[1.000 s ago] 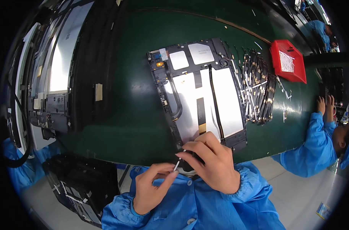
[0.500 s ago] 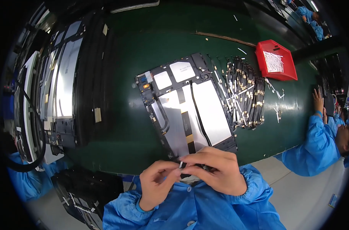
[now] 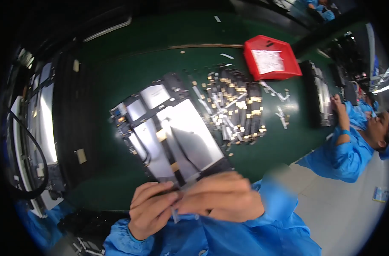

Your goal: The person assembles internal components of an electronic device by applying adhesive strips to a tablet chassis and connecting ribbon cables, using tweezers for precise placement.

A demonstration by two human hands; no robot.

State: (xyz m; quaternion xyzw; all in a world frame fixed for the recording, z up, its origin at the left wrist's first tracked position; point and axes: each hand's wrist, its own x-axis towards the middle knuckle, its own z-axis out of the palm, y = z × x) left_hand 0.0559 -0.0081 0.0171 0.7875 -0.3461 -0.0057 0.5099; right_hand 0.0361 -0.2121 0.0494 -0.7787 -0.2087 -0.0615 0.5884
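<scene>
An opened flat electronic device [image 3: 190,128], with a black frame and silver battery panels, lies tilted on the green table before me. At its near edge my left hand [image 3: 154,209] and my right hand [image 3: 222,198] meet, fingertips together. A short pale strip [image 3: 175,214] pokes down from between my left fingertips. My right fingers are pinched against the left ones and smeared by motion. Whatever they grip is hidden. Just right of the device spreads a pile of thin black strips [image 3: 241,102] with gold ends, mixed with white strips.
A red bin [image 3: 294,70] of white strips stands beyond the pile, with loose white pieces [image 3: 282,117] near it. More opened devices [image 3: 45,115] stand at the left, by a black cable [image 3: 34,136]. At right, a person in blue [image 3: 337,149] reaches to a dark stack [image 3: 317,94].
The view has turned, so the table's things sit further left. My hands stay together at the device's near edge, and the right one is now blurred. The pale strip now points downward.
</scene>
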